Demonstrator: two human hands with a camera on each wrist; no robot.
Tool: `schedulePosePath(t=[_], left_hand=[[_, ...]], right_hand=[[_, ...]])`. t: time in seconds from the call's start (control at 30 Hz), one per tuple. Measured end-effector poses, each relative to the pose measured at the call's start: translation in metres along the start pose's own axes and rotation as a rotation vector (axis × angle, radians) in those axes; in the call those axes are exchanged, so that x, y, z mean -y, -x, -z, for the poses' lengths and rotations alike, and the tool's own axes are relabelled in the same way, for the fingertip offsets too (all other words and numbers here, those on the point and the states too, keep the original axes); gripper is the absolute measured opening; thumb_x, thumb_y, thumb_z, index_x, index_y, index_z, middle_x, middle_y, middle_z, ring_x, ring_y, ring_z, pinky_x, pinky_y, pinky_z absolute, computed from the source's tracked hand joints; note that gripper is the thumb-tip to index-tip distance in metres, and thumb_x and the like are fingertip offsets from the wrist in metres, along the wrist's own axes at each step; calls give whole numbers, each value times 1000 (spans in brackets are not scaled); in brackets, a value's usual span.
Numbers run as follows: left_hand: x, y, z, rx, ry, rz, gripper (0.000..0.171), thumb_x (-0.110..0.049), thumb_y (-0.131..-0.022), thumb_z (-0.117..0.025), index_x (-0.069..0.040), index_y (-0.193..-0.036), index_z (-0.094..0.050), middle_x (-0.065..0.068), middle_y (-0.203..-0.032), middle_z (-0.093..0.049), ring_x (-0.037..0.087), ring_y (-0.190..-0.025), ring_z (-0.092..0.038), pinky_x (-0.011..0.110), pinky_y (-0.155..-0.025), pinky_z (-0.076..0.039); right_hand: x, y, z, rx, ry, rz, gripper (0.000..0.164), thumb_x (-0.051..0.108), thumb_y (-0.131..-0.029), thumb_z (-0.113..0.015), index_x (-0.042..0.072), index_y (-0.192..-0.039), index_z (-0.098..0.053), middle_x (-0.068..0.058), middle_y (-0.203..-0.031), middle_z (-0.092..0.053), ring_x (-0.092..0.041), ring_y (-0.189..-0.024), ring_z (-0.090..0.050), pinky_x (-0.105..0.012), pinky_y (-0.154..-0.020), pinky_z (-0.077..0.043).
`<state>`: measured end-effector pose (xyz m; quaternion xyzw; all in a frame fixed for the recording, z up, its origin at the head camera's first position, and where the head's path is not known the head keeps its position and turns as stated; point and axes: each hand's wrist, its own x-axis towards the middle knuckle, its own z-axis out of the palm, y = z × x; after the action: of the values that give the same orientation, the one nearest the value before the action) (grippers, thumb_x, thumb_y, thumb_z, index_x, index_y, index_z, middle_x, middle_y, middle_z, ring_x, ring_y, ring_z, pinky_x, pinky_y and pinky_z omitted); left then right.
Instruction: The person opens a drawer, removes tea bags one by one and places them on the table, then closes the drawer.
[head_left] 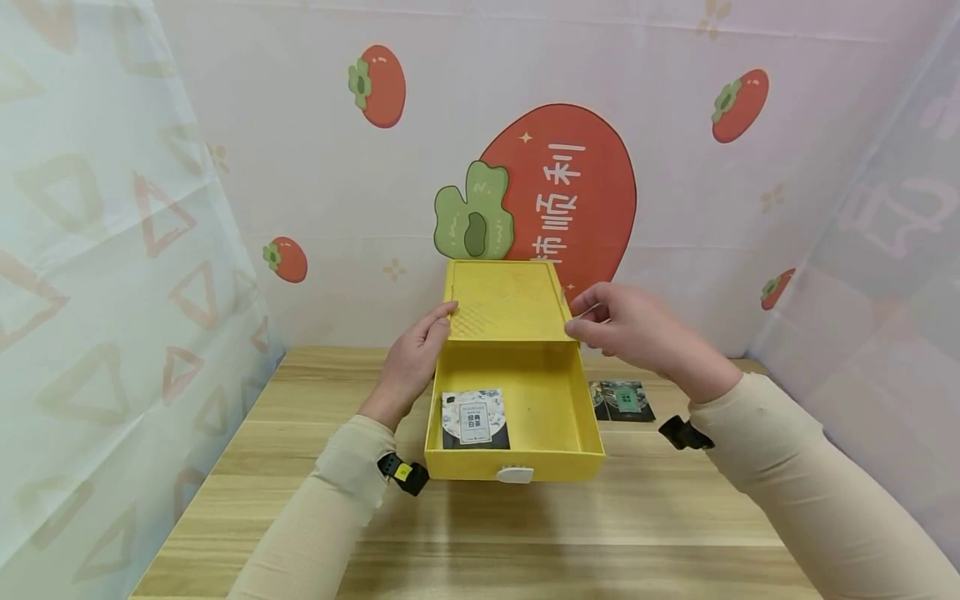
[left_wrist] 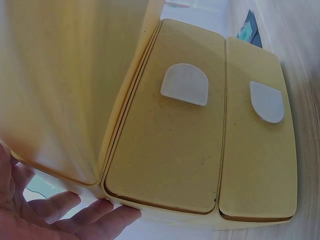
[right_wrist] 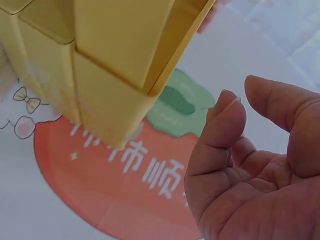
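Note:
A yellow drawer cabinet [head_left: 502, 287] stands against the back wall with its top drawer [head_left: 551, 408] pulled out. Inside the drawer, on the left, lies a flat square packet [head_left: 474, 419] with a white floral print and Chinese lettering. My left hand [head_left: 411, 362] rests on the cabinet's left side; in the left wrist view its fingers [left_wrist: 107, 220] extend along that side wall. At the right edge of the cabinet top is my right hand [head_left: 626, 329]. The right wrist view shows its fingers [right_wrist: 215, 145] loosely bent, nothing between them and the thumb, apart from the cabinet.
Two lower drawers [left_wrist: 165, 145] are closed, each with a white tab handle. Dark packets with a green label [head_left: 622, 400] lie on the wooden table [head_left: 300, 467] right of the cabinet. A printed cloth wall [head_left: 337, 183] encloses the back and sides.

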<state>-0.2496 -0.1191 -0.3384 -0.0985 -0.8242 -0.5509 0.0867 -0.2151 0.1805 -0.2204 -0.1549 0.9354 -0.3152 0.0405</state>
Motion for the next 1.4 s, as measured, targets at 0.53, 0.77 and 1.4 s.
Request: schedulePosePath(t=[0.53,0.77,1.4], left_hand=[[3,-1,0,16,-4,-11,47,-50,-111,-38,-36,-154,-52,-8,-161,-47,20,-152,-39,48,-123,-33],[1,-1,1,7,-2,9,47,-50,-111,-39,-36,-153,-53,-6,-161,-47,21,-151,-40,48,-123,-34],[1,1,1,27,16,-17,48,-49,-111,-38,-34,-155,-51,-7,-160,-48,20,-152,-40,49,-123,-33]], right_hand=[[42,-17,-38,237,316,134,31,26,-98,-75,9,-123,-72,0,-105,-71,-18,-96,-62,-38,-92,-55],[56,-28,-54,441,334,175,29,17,-100,-68,5,-127,-69,-2,-99,-64,-14,-81,-62,-28,-75,-52],[68,-39,-84,622,528,83,51,27,-100,-69,19,-149,-56,4,-116,-67,-15,-92,-66,-32,-82,-57]])
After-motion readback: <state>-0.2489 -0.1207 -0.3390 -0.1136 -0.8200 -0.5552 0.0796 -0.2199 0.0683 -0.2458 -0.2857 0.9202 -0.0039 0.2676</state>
